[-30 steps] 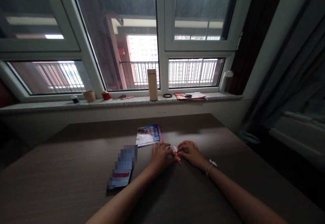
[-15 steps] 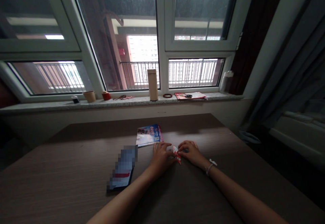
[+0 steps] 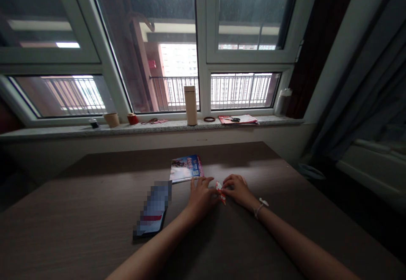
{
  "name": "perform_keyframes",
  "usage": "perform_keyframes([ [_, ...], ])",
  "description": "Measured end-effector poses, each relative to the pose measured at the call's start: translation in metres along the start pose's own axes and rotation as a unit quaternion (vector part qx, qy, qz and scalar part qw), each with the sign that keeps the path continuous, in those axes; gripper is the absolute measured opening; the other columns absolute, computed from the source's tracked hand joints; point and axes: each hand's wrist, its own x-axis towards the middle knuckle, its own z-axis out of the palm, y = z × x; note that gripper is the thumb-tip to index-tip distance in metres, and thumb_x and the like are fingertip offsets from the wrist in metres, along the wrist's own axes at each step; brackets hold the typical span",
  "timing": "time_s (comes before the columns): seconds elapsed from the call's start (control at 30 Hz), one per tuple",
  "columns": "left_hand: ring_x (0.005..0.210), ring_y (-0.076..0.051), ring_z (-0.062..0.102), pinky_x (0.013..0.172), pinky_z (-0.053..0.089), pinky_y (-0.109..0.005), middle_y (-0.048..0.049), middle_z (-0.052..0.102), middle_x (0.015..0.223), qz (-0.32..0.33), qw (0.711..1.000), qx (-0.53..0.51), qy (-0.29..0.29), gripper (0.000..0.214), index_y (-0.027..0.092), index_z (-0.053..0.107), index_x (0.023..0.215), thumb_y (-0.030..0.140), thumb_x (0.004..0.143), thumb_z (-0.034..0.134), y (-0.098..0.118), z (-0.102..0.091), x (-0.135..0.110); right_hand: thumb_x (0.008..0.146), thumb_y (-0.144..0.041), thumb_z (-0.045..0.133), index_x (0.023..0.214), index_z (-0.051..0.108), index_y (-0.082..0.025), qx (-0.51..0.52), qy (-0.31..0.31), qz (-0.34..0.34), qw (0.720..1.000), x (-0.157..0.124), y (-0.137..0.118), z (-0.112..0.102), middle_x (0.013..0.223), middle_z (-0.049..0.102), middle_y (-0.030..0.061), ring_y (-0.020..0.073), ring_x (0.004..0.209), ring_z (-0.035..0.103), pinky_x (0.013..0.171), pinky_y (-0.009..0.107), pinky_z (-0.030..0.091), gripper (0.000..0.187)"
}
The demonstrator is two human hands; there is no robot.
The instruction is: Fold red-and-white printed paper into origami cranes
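A small piece of folded paper (image 3: 223,198), red and white with a narrow pointed shape, is between my two hands on the brown table (image 3: 79,212). My left hand (image 3: 202,196) grips its left side with thumb and finger, the other fingers spread over the tabletop. From the right, my right hand (image 3: 237,188) pinches the paper near its middle; its fingertips partly cover it. Just beyond my left hand lies a stack of printed paper sheets (image 3: 184,168), blue and pink. A phone (image 3: 154,210), its screen blurred out, is left of my left forearm.
On the stone windowsill (image 3: 174,126) stand a beige thermos (image 3: 190,106), a tan cup (image 3: 111,120), a red spool-like item (image 3: 133,119) and a clear bottle (image 3: 283,102). Dark-handled scissors (image 3: 235,119) lie on red and white papers (image 3: 249,120), beside a bead bracelet (image 3: 209,119).
Very little differs. My left hand's fingers have shifted slightly, and both hands stay at the folded paper in the same place.
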Motion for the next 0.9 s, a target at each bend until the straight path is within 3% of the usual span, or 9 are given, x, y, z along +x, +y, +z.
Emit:
perform_keyframes([
  [0.33, 0.131, -0.033, 0.038, 0.108, 0.011, -0.067, -0.0002, 0.053, 0.136, -0.014, 1.0, 0.01, -0.024, 0.02, 0.044, 0.071, 0.1, 0.048, 0.085, 0.059, 0.002, -0.004, -0.002, 0.068, -0.039, 0.072, 0.084, 0.069, -0.024, -0.045, 0.008, 0.038, 0.998, 0.001, -0.003, -0.002, 0.101, 0.061, 0.0023, 0.0223, 0.106, 0.05, 0.095, 0.032, 0.032, 0.022],
  [0.63, 0.132, -0.036, 0.036, 0.108, 0.011, -0.068, -0.0058, 0.05, 0.139, -0.035, 0.998, -0.046, 0.005, 0.022, 0.038, 0.075, 0.093, 0.047, 0.087, 0.055, -0.002, 0.004, -0.005, 0.077, -0.04, 0.068, 0.091, 0.07, -0.027, -0.032, 0.029, -0.014, 0.999, -0.008, 0.002, 0.001, 0.108, 0.059, 0.0038, 0.0233, 0.109, 0.048, 0.099, 0.037, 0.032, 0.019],
  [0.77, 0.128, -0.031, 0.042, 0.109, 0.015, -0.064, -0.0051, 0.053, 0.134, -0.008, 0.998, -0.065, 0.021, 0.012, 0.037, 0.075, 0.091, 0.038, 0.081, 0.067, -0.009, 0.011, -0.002, 0.081, -0.043, 0.064, 0.095, 0.07, -0.029, -0.017, 0.016, -0.038, 0.999, -0.011, 0.005, -0.001, 0.11, 0.059, 0.0037, 0.0232, 0.112, 0.047, 0.102, 0.039, 0.031, 0.02],
  [0.9, 0.127, -0.029, 0.042, 0.111, 0.015, -0.059, -0.0033, 0.054, 0.132, 0.014, 0.997, -0.065, 0.042, 0.012, 0.036, 0.074, 0.09, 0.035, 0.079, 0.071, -0.012, 0.013, -0.001, 0.077, -0.048, 0.068, 0.101, 0.071, -0.03, -0.005, 0.0, -0.052, 0.999, -0.012, 0.007, -0.004, 0.114, 0.058, 0.0053, 0.0246, 0.115, 0.046, 0.103, 0.039, 0.031, 0.031],
])
